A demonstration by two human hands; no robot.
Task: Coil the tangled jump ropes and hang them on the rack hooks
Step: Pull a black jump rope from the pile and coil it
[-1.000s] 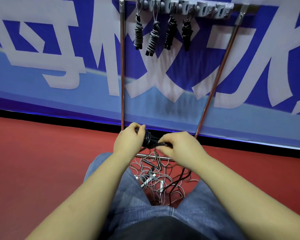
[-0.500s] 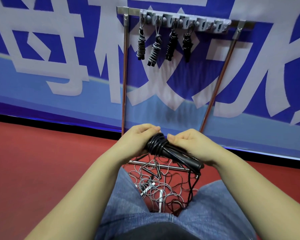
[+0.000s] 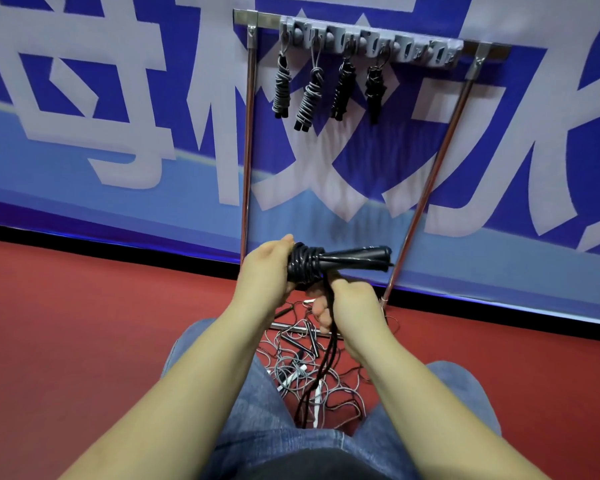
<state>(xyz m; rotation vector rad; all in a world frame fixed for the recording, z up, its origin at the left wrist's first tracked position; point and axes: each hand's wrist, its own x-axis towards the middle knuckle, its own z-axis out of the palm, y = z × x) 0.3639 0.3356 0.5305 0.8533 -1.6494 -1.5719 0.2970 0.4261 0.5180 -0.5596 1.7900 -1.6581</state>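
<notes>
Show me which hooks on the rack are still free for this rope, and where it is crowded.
Four coiled ropes crowd the left part of the hook strip. The hooks between the last black bundle and the right post hang bare. On the floor, the tangled pile fills the space between the knees; red floor lies open at left.

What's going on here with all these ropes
A seated person is winding a black jump rope. The left hand grips the coiled part, with the handles sticking out rightward, while the right hand holds the loose strand hanging below. Four coiled ropes already hang on the rack hooks; a tangled pile remains on the floor.
</notes>
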